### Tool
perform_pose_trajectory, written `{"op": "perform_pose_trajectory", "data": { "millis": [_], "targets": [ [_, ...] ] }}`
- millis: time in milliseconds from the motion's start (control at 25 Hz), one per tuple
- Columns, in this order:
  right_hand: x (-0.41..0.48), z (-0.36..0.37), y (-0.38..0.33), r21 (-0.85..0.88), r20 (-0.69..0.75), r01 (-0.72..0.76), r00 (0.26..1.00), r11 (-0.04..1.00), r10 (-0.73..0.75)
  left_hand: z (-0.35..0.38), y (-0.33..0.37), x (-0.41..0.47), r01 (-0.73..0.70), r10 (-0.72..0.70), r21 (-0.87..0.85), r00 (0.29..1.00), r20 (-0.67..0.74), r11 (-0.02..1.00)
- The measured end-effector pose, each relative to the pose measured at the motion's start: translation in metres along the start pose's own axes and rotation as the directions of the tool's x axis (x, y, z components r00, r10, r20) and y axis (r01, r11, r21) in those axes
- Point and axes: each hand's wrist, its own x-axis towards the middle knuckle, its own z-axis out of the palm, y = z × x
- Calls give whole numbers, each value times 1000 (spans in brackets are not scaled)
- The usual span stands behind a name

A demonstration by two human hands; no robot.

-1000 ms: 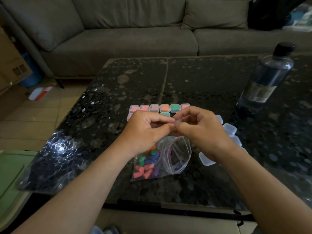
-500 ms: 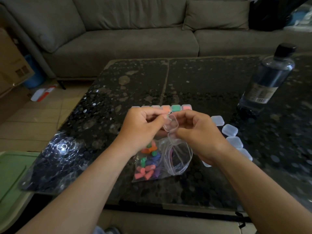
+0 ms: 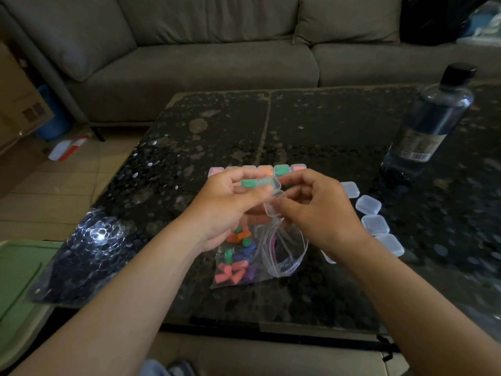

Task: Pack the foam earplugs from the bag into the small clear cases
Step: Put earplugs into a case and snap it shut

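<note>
Both hands meet above the table over a small clear case point(image 3: 274, 202) whose lid is swung open. My left hand point(image 3: 230, 202) pinches its upper half and my right hand point(image 3: 317, 210) holds its lower half. Below them lies a clear zip bag point(image 3: 287, 256), mouth open, with pink, orange, green and blue foam earplugs point(image 3: 235, 263) inside. A row of filled cases point(image 3: 282, 170) sits just beyond my hands. Several empty closed cases point(image 3: 368, 204) line up to the right.
The dark speckled table point(image 3: 311, 131) carries a dark bottle point(image 3: 431, 123) with a black cap at the far right. A grey sofa point(image 3: 217, 58) stands behind. A cardboard box point(image 3: 16, 104) and a green tray point(image 3: 13, 275) are at the left.
The case was closed between my fingertips a second ago. Its lid has since swung open, and my hands have risen slightly and spread a little apart.
</note>
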Motion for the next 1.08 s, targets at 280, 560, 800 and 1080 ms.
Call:
{"op": "perform_pose_trajectory", "data": {
  "millis": [280,560,800,1080],
  "targets": [
    [-5,-14,-3,-69,62,-63,996,996,67,-17,-1,-5,-34,55,176,992,-118,984],
    [-11,-10,1,-525,227,104,974,845,22,-31,-4,-17,68,-46,244,995,-93,967],
    [-13,2,7,-587,245,130,969,799,22,-36,-11,-22,87,-74,282,996,-55,955],
    [-10,8,12,-658,257,178,966,732,-4,-35,-14,-21,72,-65,329,997,-33,941]
  ]
}}
